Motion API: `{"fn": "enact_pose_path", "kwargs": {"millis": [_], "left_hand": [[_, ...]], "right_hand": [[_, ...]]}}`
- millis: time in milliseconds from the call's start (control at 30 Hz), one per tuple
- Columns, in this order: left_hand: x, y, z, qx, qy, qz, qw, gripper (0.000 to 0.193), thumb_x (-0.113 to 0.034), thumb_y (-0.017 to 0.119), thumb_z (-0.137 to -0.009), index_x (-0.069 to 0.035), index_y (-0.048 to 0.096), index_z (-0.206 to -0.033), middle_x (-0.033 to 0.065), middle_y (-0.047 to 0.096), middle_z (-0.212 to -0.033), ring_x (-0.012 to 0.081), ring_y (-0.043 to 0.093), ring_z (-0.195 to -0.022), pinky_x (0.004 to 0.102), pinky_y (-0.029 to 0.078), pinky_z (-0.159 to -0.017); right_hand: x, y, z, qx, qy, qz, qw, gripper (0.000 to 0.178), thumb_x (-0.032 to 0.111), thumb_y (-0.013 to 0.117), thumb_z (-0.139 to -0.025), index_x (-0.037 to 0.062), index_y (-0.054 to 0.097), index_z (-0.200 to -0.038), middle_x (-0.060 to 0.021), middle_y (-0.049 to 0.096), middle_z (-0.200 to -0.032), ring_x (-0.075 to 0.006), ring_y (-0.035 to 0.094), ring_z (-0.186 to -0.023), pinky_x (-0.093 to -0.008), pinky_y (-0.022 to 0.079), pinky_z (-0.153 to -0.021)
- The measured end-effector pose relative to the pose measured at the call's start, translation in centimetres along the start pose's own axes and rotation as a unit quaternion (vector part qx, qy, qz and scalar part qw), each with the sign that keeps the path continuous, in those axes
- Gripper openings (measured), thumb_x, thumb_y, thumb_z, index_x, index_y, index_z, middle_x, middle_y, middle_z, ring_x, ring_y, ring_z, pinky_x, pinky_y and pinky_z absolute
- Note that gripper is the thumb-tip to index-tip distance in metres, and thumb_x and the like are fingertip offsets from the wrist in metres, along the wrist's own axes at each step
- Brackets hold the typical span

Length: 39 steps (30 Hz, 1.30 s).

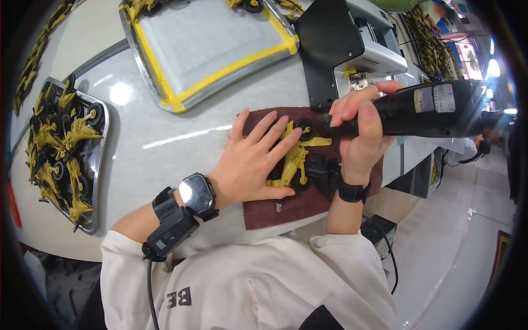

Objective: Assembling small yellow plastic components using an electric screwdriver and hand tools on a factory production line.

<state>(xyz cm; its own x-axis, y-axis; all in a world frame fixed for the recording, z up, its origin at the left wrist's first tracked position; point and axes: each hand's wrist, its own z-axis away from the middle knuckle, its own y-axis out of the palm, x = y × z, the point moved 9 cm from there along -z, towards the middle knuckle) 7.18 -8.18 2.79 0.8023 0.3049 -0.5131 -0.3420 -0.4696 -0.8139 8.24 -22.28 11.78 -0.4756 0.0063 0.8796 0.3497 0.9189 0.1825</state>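
A yellow toy motorcycle (294, 159) with black wheels lies on a maroon cloth (264, 214). Over its left part my left hand (253, 157) rests flat with fingers spread, index fingertip and thumb touching the toy. Part of the toy is hidden under the palm. My right hand (360, 126) is wrapped around a black electric screwdriver (423, 110); its narrow end is beside the toy's upper wheel, and I cannot tell whether it touches. A small dark block-shaped part (318, 168) shows just right of the toy, and a small grey piece (279, 205) lies on the cloth.
A metal tray (99, 159) heaped with yellow toy motorcycles stands at the left. Another tray (184, 104), edged with yellow tape, lies at the far side. A white machine with a black panel (324, 55) stands beyond my right hand. The table edge curves past my body.
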Motion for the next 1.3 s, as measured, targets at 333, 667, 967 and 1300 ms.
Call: {"fn": "enact_pose_path", "kwargs": {"millis": [333,667,967,1300], "left_hand": [[-0.4,0.1,-0.1,-0.008,0.006,-0.006,1.000,0.095,-0.067,0.067,-0.070,-0.009,0.043,-0.142,0.0156,0.046,-0.141,0.0332,0.041,-0.133,0.0623,0.018,-0.109],[0.0,-0.4,0.3,0.002,-0.006,0.012,1.000,0.104,-0.068,0.071,-0.065,-0.009,0.038,-0.145,0.0182,0.044,-0.142,0.0354,0.038,-0.135,0.0622,0.016,-0.111],[0.2,-0.3,0.4,-0.035,0.008,0.028,0.999,0.100,-0.060,0.078,-0.062,-0.008,0.044,-0.140,0.0155,0.047,-0.135,0.0336,0.043,-0.127,0.0576,0.020,-0.110],[0.2,-0.1,0.1,-0.022,-0.005,0.031,0.999,0.101,-0.059,0.078,-0.061,-0.010,0.043,-0.141,0.0146,0.045,-0.137,0.0329,0.043,-0.127,0.0568,0.021,-0.111]], "right_hand": [[10.1,-6.4,-2.8,-0.157,-0.194,0.119,0.961,0.054,0.023,0.058,-0.089,0.0028,0.032,-0.131,-0.0088,0.056,-0.066,-0.0186,0.055,-0.055,-0.0358,0.050,-0.060],[6.2,-5.3,-3.5,-0.113,-0.093,0.139,0.980,0.035,0.013,0.055,-0.093,0.0036,0.042,-0.124,-0.0061,0.049,-0.066,-0.0172,0.050,-0.054,-0.0342,0.045,-0.058],[7.7,-0.5,7.9,0.031,-0.108,0.058,0.992,0.065,0.038,0.063,-0.091,0.0057,0.030,-0.137,-0.0080,0.055,-0.068,-0.0190,0.051,-0.050,-0.0354,0.043,-0.050],[5.6,-0.8,8.4,0.006,-0.086,0.067,0.994,0.067,0.039,0.061,-0.092,0.0046,0.026,-0.136,-0.0089,0.055,-0.068,-0.0201,0.052,-0.049,-0.0348,0.044,-0.050]]}}
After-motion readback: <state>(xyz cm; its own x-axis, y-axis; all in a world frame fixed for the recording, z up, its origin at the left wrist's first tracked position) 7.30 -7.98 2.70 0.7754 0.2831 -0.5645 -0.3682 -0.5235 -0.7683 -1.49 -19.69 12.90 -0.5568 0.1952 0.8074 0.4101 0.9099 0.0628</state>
